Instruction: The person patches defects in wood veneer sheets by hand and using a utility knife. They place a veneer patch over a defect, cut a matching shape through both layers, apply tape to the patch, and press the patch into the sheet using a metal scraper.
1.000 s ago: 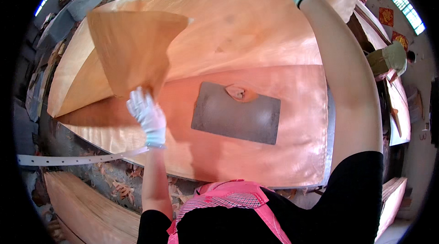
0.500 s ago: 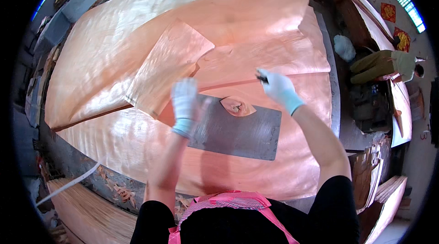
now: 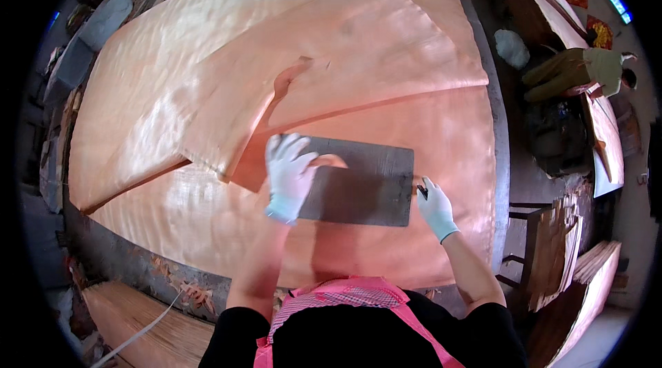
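A large sheet of thin wood veneer (image 3: pixel 386 258), pinkish tan, covers the table. On it lies a dark grey rectangular board (image 3: pixel 365 196). My left hand (image 3: pixel 288 174), in a white glove, is over the board's left end and pinches a small curved veneer scrap (image 3: pixel 329 160) that sticks out past the thumb. My right hand (image 3: pixel 436 211), also gloved, rests by the board's right edge, closed round a small black tool (image 3: pixel 422 191) whose tip is too small to make out. Beyond the board, a veneer flap (image 3: pixel 345 44) with a ragged slit lies folded over the sheet.
Stacked veneer (image 3: pixel 145 320) stands at the lower left, with loose shavings (image 3: pixel 196 295) beside it. More upright veneer bundles (image 3: pixel 555 251) are at the lower right. A person (image 3: pixel 579 75) bends over another bench at the far right, near a white bundle (image 3: pixel 512 49).
The scrap that lay on the board is now in my left hand. My right hand has come nearer to me, down beside the board. The raised veneer flap has settled flatter.
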Available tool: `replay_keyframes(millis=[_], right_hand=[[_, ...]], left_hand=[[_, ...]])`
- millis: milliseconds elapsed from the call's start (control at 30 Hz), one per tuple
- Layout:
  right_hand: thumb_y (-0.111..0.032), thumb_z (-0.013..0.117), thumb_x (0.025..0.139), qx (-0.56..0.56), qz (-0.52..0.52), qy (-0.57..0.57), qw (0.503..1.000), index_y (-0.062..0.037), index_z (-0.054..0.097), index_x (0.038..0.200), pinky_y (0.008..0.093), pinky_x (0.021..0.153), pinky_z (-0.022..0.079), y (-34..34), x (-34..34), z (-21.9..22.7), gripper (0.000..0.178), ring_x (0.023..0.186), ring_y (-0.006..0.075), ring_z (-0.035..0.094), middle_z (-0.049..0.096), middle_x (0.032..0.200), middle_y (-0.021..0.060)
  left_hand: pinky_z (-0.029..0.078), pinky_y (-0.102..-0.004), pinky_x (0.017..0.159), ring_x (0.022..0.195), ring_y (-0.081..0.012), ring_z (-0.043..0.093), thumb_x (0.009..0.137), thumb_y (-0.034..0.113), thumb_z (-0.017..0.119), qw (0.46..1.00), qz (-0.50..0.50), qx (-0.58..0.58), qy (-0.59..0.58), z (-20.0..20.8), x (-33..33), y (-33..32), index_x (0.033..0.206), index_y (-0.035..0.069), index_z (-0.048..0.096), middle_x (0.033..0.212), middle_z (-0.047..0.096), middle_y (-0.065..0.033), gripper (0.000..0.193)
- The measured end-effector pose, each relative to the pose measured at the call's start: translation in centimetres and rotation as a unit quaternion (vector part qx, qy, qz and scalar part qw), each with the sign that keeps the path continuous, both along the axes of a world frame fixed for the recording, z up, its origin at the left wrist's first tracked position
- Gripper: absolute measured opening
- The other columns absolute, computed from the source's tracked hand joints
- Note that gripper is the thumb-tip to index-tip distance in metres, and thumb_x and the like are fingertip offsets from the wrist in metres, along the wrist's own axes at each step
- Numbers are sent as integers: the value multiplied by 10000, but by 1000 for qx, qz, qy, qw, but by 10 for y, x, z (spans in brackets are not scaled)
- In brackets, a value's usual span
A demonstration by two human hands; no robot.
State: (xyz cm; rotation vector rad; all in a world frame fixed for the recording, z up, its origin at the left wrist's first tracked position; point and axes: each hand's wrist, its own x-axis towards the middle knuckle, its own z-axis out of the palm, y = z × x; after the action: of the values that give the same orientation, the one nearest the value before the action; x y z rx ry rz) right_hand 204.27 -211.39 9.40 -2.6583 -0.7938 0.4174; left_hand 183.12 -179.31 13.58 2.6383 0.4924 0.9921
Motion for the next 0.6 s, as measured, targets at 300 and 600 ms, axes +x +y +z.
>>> replay_keyframes(millis=[300,600], right_hand=[[-448,630,946,161,-26,68,984,-7,593,1182,456,682,514,0,-24,-26,502,756,364,664,685,816,163],[-454,710,927,266,-189,297,898,-43,675,958,301,577,470,26,-24,43,413,642,117,570,611,779,-2]], left_hand=[[417,-481,1073,1163,-375,611,765,148,725,873,403,-60,268,-19,-413,-49,1082,42,711,1188,671,-161,334],[539,-467,767,875,-376,693,934,420,616,764,312,-314,469,26,-356,-112,878,-1,698,867,708,-215,433]])
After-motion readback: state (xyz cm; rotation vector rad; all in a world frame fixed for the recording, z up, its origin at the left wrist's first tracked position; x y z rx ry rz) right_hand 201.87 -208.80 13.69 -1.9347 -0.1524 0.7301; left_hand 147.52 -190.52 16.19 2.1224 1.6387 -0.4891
